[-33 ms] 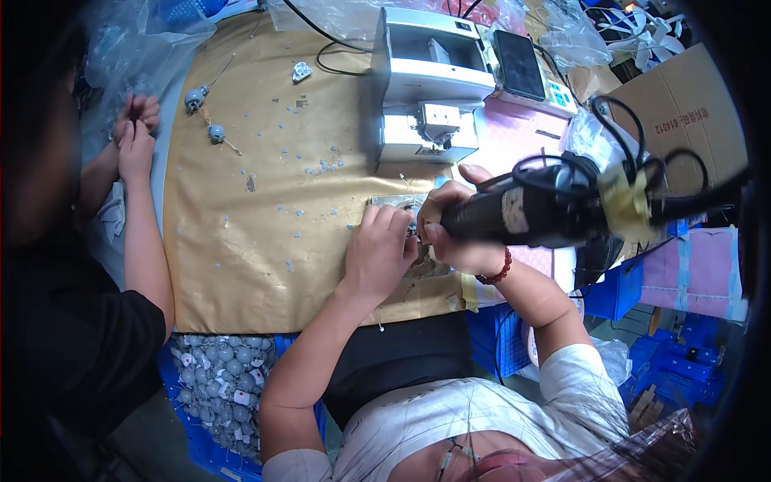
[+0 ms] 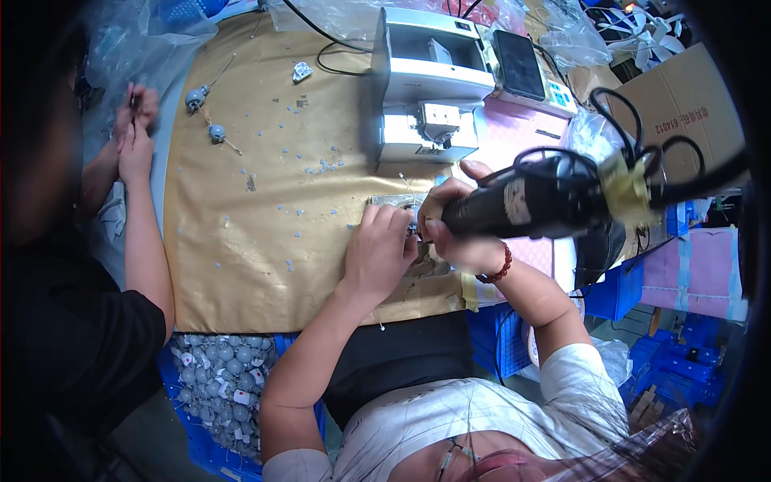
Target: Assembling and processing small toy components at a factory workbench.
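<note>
My right hand [image 2: 458, 229] is wrapped round a black, corded electric screwdriver [image 2: 522, 205], whose body lies nearly level and points left toward my other hand. My left hand [image 2: 377, 249] is closed, thumb and fingers pinched at the driver's front end. A small greyish piece between the two hands is mostly covered by fingers. Beneath them a metal block [image 2: 387, 200] rests on the brown-covered table [image 2: 241, 281]. A thin wire with a pale tip sticks out beyond my fingertips.
Ahead stands a white boxy machine [image 2: 434, 80], with a phone [image 2: 518, 64] beside it. Grey round parts [image 2: 225, 377] fill a blue crate at lower left. Two wired grey parts [image 2: 217, 133] lie at far left. A co-worker's hands [image 2: 138, 120] are at the left edge. A cardboard box [image 2: 683, 112] stands right.
The driver's rear end and its cable have shifted slightly. The co-worker's upper hand has moved a little. My hands stay in place.
</note>
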Tool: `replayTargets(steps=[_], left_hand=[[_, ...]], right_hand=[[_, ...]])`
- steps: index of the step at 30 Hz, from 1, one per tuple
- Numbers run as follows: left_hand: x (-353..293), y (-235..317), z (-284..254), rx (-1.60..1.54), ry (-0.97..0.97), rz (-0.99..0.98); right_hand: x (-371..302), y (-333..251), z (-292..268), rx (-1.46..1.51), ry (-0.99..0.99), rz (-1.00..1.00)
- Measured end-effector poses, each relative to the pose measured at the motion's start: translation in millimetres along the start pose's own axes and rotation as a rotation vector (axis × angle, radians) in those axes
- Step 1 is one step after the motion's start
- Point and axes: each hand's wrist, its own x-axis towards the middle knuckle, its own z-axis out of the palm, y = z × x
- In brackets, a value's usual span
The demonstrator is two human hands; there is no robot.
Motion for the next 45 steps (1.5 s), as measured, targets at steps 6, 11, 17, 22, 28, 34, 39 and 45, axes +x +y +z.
replayTargets(steps=[6, 11, 17, 22, 28, 34, 39, 45], left_hand=[[1.2, 6.0, -4.8, -0.037, 0.038, -0.045], [-2.6, 5.4, 1.3, -0.012, 0.061, -0.028], [-11.0, 3.4, 4.5, -0.023, 0.091, -0.028], [-7.9, 7.7, 6.9, -0.021, 0.092, -0.022], [-9.3, 7.9, 7.1, -0.017, 0.081, -0.031], [-20.7, 13.8, -17.8, -0.134, 0.092, -0.092], [-113.7, 5.6, -114.7, -0.025, 0.071, -0.322], [-301.1, -34.9, -212.0, 0.538, 0.067, -0.714]], right_hand=[[19.2, -6.8, -16.6, 0.277, 0.369, 0.322], [11.6, 47.8, -70.7, 0.073, 0.645, 0.537], [-19.1, 52.6, -54.2, -0.671, 0.434, 0.163], [-17.0, 21.7, -12.7, -0.225, 0.039, 0.16], [-12.7, 26.4, 7.6, 0.121, 0.135, 0.572], [-7.8, 10.8, -2.5, 0.221, 0.081, 0.483], [-28.7, 57.5, -97.9, 0.211, 0.494, 0.511], [-19.2, 130.0, -131.3, -0.624, 0.219, 0.195]])
